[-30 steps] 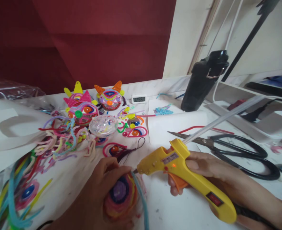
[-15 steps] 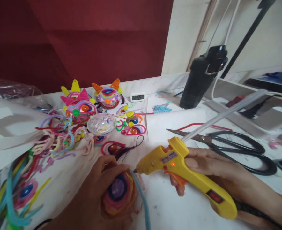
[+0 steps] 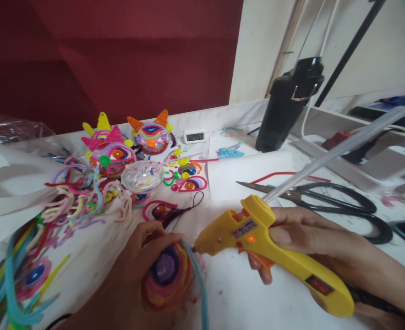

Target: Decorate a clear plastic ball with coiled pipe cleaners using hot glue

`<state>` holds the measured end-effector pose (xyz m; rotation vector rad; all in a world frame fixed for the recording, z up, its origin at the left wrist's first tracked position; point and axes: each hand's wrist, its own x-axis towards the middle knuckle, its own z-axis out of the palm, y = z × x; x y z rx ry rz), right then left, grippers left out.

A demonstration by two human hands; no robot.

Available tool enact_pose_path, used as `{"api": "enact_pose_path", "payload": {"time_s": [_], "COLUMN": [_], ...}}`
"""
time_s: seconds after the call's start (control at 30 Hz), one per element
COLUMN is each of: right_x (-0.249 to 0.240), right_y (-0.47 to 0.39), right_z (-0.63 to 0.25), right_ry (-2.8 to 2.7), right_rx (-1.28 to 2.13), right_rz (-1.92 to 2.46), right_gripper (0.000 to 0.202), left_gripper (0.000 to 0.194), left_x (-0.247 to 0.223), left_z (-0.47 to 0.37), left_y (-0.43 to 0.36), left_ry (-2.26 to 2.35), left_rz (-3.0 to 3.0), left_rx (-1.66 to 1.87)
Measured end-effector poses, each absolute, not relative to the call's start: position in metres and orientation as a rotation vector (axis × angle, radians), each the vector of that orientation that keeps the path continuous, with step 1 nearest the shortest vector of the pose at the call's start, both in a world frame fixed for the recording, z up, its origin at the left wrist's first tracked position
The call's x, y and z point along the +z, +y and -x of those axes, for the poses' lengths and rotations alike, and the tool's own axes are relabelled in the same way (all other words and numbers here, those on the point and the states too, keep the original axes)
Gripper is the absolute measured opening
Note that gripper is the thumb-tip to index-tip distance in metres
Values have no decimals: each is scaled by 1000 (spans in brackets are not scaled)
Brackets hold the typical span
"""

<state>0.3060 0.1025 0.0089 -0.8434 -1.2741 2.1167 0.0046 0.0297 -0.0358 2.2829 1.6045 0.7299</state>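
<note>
My left hand (image 3: 130, 275) grips a round piece (image 3: 166, 277) covered in coils of coloured pipe cleaner, purple at its centre with dark blue, pink, yellow and orange around. A light blue pipe cleaner (image 3: 199, 279) runs along its right edge and hangs toward the bottom of the view, its upper end at my left fingertips. My right hand (image 3: 312, 243) is wrapped round a yellow glue gun (image 3: 257, 238) with a lit orange light and a clear glue stick (image 3: 336, 153) in its back. The gun's nozzle is at the blue pipe cleaner near its upper end.
Black scissors (image 3: 336, 199) lie behind my right hand. A black bottle (image 3: 285, 110) and a small clock (image 3: 194, 136) stand farther back. Finished colourful faces (image 3: 152, 137), a clear dome (image 3: 142, 176) and loose pipe cleaners (image 3: 82, 197) spread over the left side. A grey tray (image 3: 347, 160) sits right.
The view has shifted slightly. The glue gun's rear end has moved a little right and down, while its nozzle stays by the blue pipe cleaner. Both hands keep their hold.
</note>
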Motion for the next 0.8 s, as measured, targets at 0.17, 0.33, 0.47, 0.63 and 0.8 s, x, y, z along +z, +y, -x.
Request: {"api": "enact_pose_path", "payload": {"time_s": [0.17,0.33,0.47,0.63,0.8], "right_x": [12,15,16,12,9], "right_y": [101,102,102,101,102], "right_z": [-308,-308,-308,-308,-308], "right_ry": [-1237,-1271,-1268,-1275,-1322], "right_rx": [2190,2189,2199,2160,2125], "right_rz": [801,818,854,837,820], "right_gripper": [30,30,28,27,28], "left_gripper": [78,79,77,78,76], "left_x": [-31,-31,-33,-33,-31], "left_z": [-5,-8,-8,-5,-6], "left_y": [31,32,30,30,31], "left_ry": [1552,1576,1580,1542,1542], "left_rz": [-2309,-2309,-2273,-2310,-2325], "left_rx": [665,684,727,701,677]}}
